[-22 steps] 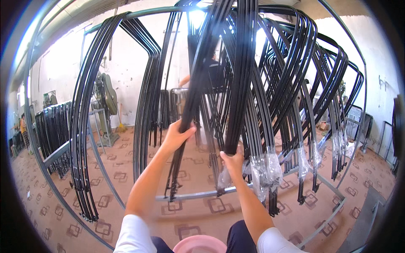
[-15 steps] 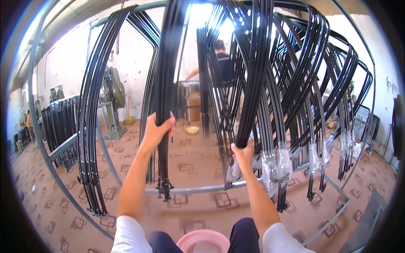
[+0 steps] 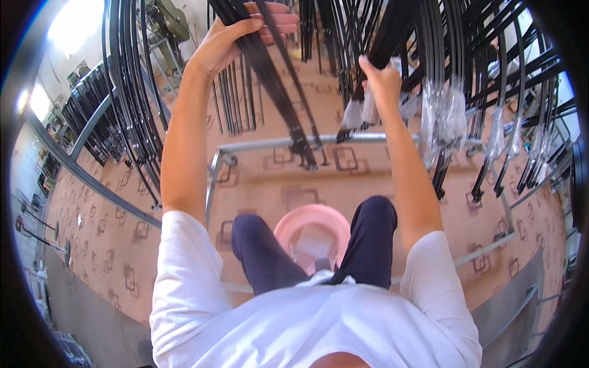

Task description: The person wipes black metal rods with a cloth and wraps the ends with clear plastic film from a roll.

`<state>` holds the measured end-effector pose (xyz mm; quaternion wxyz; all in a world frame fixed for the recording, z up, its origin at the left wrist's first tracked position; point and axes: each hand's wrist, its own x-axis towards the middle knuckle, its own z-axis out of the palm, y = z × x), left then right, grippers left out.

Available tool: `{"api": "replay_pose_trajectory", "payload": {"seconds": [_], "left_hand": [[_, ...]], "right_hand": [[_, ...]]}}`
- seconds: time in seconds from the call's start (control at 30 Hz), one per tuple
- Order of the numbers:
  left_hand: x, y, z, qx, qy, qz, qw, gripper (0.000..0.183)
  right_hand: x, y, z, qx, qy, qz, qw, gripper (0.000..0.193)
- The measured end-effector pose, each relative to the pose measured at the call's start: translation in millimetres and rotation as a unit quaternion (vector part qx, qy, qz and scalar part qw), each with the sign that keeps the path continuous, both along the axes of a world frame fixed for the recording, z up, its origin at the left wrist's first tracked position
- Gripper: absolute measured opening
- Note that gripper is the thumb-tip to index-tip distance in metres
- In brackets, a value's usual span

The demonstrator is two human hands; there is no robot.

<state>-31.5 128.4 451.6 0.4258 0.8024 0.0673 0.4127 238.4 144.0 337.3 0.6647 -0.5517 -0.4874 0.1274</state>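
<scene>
My left hand (image 3: 224, 40) is around a bundle of long black metal tubes (image 3: 273, 76), its thumb in front and its fingers stretched out behind. This bundle hangs at a slant, and one tube stands a little apart from the others. Dark fittings show at the lower ends. To the right, my right hand (image 3: 383, 83) grips a second bundle of black tubes (image 3: 391, 34), thumb up along it. Its fingers are partly hidden. The tops of both bundles are out of view.
A grey metal rack frame (image 3: 257, 145) runs low across the front. More tubes (image 3: 119, 73) hang at left; others at right have clear plastic sleeves (image 3: 443, 113) on their ends. A pink basin (image 3: 313, 214) stands between my knees. Green machinery (image 3: 172, 21) is at the back left.
The view has tipped downward, so hands and tubes appear higher. The left bundle now slants with its lower end toward the right, and one tube has separated from it. Both hands stay on their bundles.
</scene>
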Motion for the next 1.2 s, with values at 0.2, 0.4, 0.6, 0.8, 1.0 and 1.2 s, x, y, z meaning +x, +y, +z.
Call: {"api": "replay_pose_trajectory", "payload": {"seconds": [0.2, 0.4, 0.6, 0.8, 1.0, 1.2], "left_hand": [[35.7, 7.5, -65.8, -0.065, -0.056, 0.023, 0.996, 0.031], [61.3, -18.3, -58.3, -0.086, -0.069, -0.048, 0.993, 0.038], [64.0, -1.2, -111.1, 0.088, 0.161, 0.386, 0.904, 0.033], [69.5, -19.7, -135.0, 0.129, 0.013, 0.456, 0.880, 0.031], [82.3, -43.3, -140.3, 0.068, -0.107, 0.404, 0.906, 0.030], [78.6, -57.1, -127.2, 0.183, -0.011, 0.612, 0.769, 0.034]], "right_hand": [[-28.7, -3.9, -47.5, 0.050, -0.076, 0.042, 0.995, 0.052], [-40.3, -18.0, -41.4, -0.118, -0.029, 0.462, 0.879, 0.042], [-40.9, -25.4, -31.6, -0.174, -0.015, 0.483, 0.858, 0.026], [-46.8, -10.4, -44.4, -0.169, -0.040, 0.497, 0.850, 0.026], [-54.8, -28.9, -44.3, -0.170, 0.024, 0.493, 0.853, 0.034], [-69.3, -53.1, -29.9, -0.159, -0.057, 0.491, 0.855, 0.036]]}}
